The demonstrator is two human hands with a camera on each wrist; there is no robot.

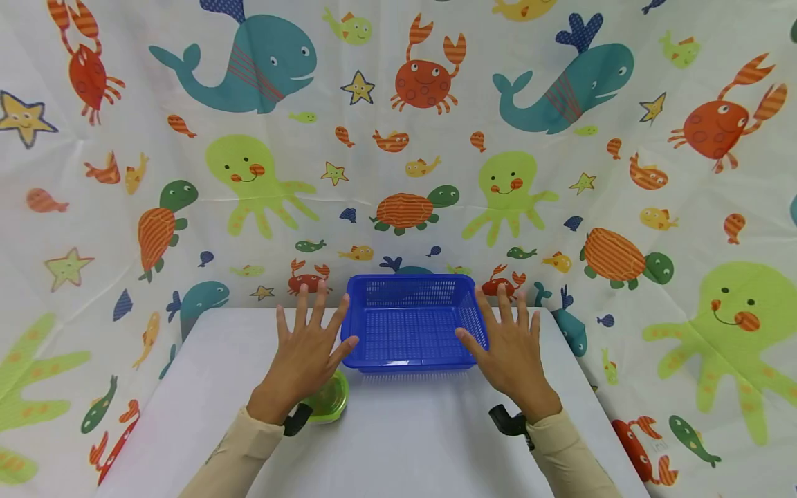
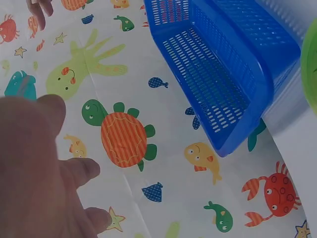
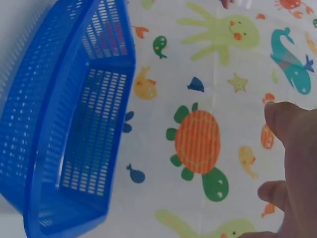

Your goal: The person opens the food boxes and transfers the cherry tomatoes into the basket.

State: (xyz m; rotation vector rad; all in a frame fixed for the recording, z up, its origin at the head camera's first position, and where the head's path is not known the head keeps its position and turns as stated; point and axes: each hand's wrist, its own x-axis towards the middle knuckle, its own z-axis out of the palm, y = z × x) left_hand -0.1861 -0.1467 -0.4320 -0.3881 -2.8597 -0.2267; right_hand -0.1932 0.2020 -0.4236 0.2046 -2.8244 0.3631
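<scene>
A blue plastic basket with slotted walls stands at the far middle of the white table. My left hand is held with its fingers spread beside the basket's left side, holding nothing. Opposite it, my right hand has its fingers spread too, near the basket's right side, and it holds nothing. Partly hidden below the left hand sits a round green-rimmed container. Both wrist views show the basket at one side and spread fingers at the other.
A white cloth printed with sea animals hangs behind the white table and down its sides. Dark straps with small devices sit on both wrists.
</scene>
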